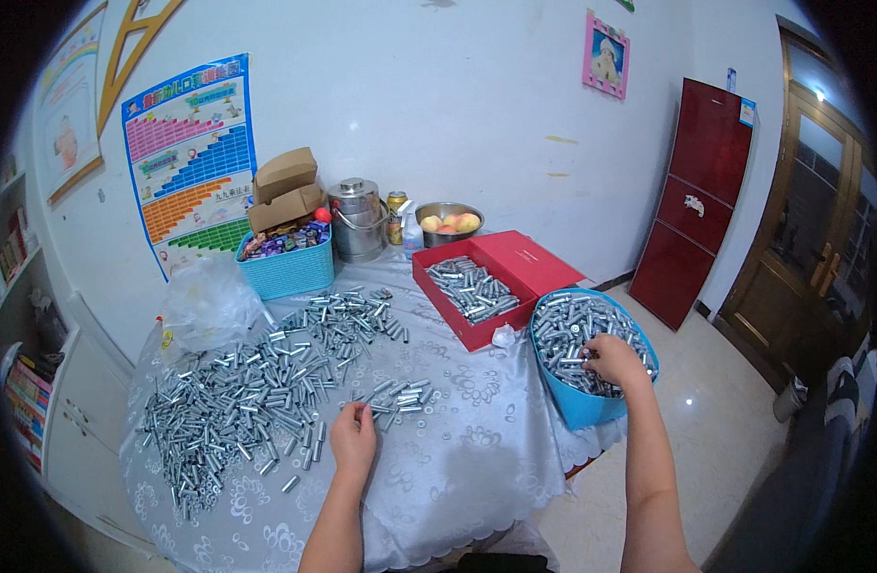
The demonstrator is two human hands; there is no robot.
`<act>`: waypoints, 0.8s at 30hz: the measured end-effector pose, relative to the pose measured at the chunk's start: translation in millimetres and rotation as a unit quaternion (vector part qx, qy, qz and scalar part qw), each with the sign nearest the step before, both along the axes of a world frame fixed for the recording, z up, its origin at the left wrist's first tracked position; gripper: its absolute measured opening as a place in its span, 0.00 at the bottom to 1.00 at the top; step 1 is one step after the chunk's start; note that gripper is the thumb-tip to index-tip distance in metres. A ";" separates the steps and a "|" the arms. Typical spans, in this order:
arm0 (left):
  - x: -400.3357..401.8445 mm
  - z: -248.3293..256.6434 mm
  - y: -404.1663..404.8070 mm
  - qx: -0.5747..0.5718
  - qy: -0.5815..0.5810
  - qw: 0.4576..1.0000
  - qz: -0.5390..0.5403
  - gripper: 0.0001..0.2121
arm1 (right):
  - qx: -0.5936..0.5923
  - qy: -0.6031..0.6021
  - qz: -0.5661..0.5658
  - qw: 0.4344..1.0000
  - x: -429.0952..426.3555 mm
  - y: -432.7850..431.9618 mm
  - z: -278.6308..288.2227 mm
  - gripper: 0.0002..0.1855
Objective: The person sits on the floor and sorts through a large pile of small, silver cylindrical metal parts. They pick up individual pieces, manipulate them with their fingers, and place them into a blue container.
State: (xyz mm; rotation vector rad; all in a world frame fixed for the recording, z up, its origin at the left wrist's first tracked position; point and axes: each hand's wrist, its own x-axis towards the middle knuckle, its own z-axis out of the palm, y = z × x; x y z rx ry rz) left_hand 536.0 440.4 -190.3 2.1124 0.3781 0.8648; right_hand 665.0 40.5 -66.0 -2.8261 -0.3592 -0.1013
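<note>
My right hand (612, 358) reaches into a blue plastic basket (585, 410) full of metal sleeves, its fingertips at the pieces; whether it grips one is unclear. My left hand (354, 433) rests on the silvery tablecloth (438, 494) at the edge of a small group of metal sleeves (410, 397), thumb and fingers close together around what may be one piece. Small washers or nuts (421, 423) lie beside that group. A large heap of metal sleeves (245, 394) spreads over the cloth to the left. Behind the basket, an open red box (474, 333) holds more sleeves.
A clear plastic bag (209, 304) lies behind the heap. Further back stand a turquoise basket (288, 276) of wrapped sweets, a lidded steel pail (356, 222), a spray bottle (412, 233) and a steel bowl (474, 211) of fruit. Crumpled white paper (504, 336) sits by the red box.
</note>
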 end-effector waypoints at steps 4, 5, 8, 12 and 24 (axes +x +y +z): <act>2.0 -2.5 1.0 -0.008 -0.002 1.000 0.001 0.06 | 0.037 -0.057 -0.006 0.998 0.7 2.3 -0.1 0.12; 3.5 -6.5 1.8 -0.016 -0.010 1.000 -0.002 0.06 | 0.044 -0.087 -0.005 0.995 1.4 3.0 -1.5 0.12; 1.5 2.3 -2.2 -0.041 -0.021 0.999 -0.017 0.06 | 0.129 -0.156 0.059 0.977 -2.3 21.8 8.3 0.10; -1.7 5.1 -7.7 -0.104 -0.046 0.988 -0.101 0.09 | 0.269 -0.073 0.168 0.946 -16.7 96.6 2.8 0.09; -1.4 6.2 -9.2 -0.096 0.017 0.966 -0.240 0.10 | 0.357 0.294 0.337 0.820 -18.4 209.1 -114.7 0.12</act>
